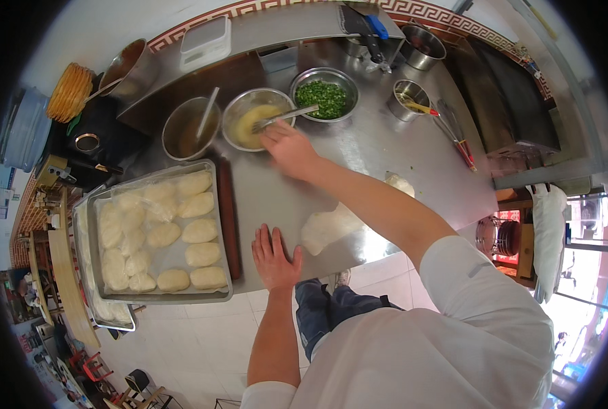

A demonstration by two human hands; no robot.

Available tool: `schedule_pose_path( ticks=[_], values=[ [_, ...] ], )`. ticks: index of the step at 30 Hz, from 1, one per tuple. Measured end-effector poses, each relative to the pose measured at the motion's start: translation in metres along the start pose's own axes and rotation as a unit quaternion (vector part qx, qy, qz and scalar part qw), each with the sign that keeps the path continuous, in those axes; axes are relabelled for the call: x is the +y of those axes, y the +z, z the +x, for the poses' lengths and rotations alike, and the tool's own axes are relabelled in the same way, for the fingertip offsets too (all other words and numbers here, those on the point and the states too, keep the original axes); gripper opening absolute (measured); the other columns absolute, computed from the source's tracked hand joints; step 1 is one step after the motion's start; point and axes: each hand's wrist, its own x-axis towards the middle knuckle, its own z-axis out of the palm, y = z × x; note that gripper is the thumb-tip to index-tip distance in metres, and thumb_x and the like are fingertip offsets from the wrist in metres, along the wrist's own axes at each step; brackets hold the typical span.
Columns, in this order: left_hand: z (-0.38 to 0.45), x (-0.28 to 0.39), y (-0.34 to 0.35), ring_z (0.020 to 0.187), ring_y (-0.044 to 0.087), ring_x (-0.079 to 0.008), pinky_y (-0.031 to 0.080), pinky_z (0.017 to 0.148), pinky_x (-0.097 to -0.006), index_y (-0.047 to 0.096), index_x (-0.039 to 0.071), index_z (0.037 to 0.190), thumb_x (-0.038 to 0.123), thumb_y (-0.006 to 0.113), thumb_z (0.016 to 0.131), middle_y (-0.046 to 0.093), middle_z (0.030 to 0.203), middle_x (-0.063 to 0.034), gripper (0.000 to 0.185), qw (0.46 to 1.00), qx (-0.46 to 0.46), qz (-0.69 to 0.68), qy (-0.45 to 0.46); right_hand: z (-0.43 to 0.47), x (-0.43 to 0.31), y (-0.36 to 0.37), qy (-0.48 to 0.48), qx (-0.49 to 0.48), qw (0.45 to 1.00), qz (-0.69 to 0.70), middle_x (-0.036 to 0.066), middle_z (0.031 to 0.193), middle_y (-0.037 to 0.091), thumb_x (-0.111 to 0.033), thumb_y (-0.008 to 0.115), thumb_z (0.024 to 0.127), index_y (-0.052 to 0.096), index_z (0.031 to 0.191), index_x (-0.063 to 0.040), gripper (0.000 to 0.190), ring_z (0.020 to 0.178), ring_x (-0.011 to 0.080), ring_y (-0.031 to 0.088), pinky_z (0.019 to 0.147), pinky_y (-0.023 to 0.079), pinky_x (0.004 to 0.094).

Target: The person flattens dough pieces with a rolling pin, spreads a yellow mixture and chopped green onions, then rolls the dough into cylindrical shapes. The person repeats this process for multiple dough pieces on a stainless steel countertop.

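Observation:
My right hand (pixel 291 151) reaches over the near rim of a metal bowl (pixel 231 110) of yellowish paste. Metal tongs or a similar utensil (pixel 288 116) lie across that bowl by my fingers; the grip is partly hidden. My left hand (pixel 277 258) rests palm down on the steel table (pixel 283 204), fingers spread, holding nothing. To its right lies a flattened sheet of dough (pixel 324 230), partly under my right forearm in view, with a rounded dough end (pixel 401 185) beyond. A bowl of chopped green onions (pixel 324 98) stands right of the paste.
A tray (pixel 228 255) of dough pieces, partly under plastic film, stands left beside a brown rolling pin (pixel 230 220). A bowl of brown sauce (pixel 189 130) is behind it. A metal pot with a brush (pixel 408 102) and red-handled tongs (pixel 459 140) are right; a cleaver (pixel 367 38) lies on the shelf.

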Motion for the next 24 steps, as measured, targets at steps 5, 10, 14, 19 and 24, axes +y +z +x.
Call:
schedule_pose_path(
  ticks=[5, 10, 14, 19, 24],
  values=[
    [-0.002, -0.002, 0.003, 0.164, 0.039, -0.0453, 0.031, 0.136, -0.0639, 0.054, 0.006, 0.161, 0.048, 0.074, 0.100, 0.043, 0.176, -0.0230, 0.076, 1.000, 0.028, -0.005, 0.014, -0.156, -0.042, -0.049, 0.115, 0.020, 0.987, 0.110, 0.023, 0.150, 0.069, -0.016, 0.083, 0.092, 0.068, 0.149, -0.002, 0.060, 0.142, 0.0433, 0.063, 0.129, 0.046, 0.0532],
    [-0.005, -0.003, 0.006, 0.165, 0.038, -0.0450, 0.031, 0.136, -0.0632, 0.054, 0.006, 0.162, 0.046, 0.073, 0.102, 0.044, 0.176, -0.0230, 0.074, 1.000, 0.021, -0.005, 0.006, -0.288, -0.057, -0.119, 0.134, -0.314, 0.939, 0.032, 0.026, 0.181, 0.039, -0.031, 0.082, 0.098, 0.044, 0.172, 0.001, 0.089, 0.170, 0.0435, 0.034, 0.141, 0.028, 0.0548],
    [-0.006, -0.002, 0.009, 0.165, 0.038, -0.0427, 0.031, 0.137, -0.0619, 0.056, 0.006, 0.160, 0.042, 0.073, 0.103, 0.044, 0.177, -0.0197, 0.069, 0.999, 0.036, -0.009, 0.000, -0.275, -0.091, -0.083, 0.233, -0.210, 0.949, -0.027, 0.030, 0.184, 0.030, -0.045, 0.080, 0.099, 0.035, 0.174, 0.008, 0.102, 0.174, 0.0435, 0.026, 0.142, 0.022, 0.0564],
    [-0.007, -0.001, 0.006, 0.165, 0.039, -0.0414, 0.031, 0.137, -0.0593, 0.058, 0.006, 0.158, 0.034, 0.072, 0.103, 0.046, 0.176, -0.0172, 0.063, 0.999, 0.045, -0.016, -0.015, -0.261, -0.118, -0.059, -0.011, -0.311, 0.946, 0.086, 0.029, 0.186, 0.028, -0.056, 0.075, 0.101, 0.033, 0.174, 0.010, 0.107, 0.175, 0.0428, 0.023, 0.143, 0.017, 0.0545],
    [-0.003, 0.000, 0.003, 0.165, 0.039, -0.0415, 0.032, 0.137, -0.0584, 0.059, 0.007, 0.157, 0.032, 0.071, 0.103, 0.046, 0.176, -0.0183, 0.061, 0.999, 0.043, -0.005, 0.001, -0.283, -0.053, -0.114, 0.190, -0.290, 0.934, -0.092, 0.028, 0.186, 0.028, -0.052, 0.077, 0.101, 0.034, 0.176, 0.006, 0.104, 0.174, 0.0414, 0.025, 0.143, 0.018, 0.0555]
  ],
)
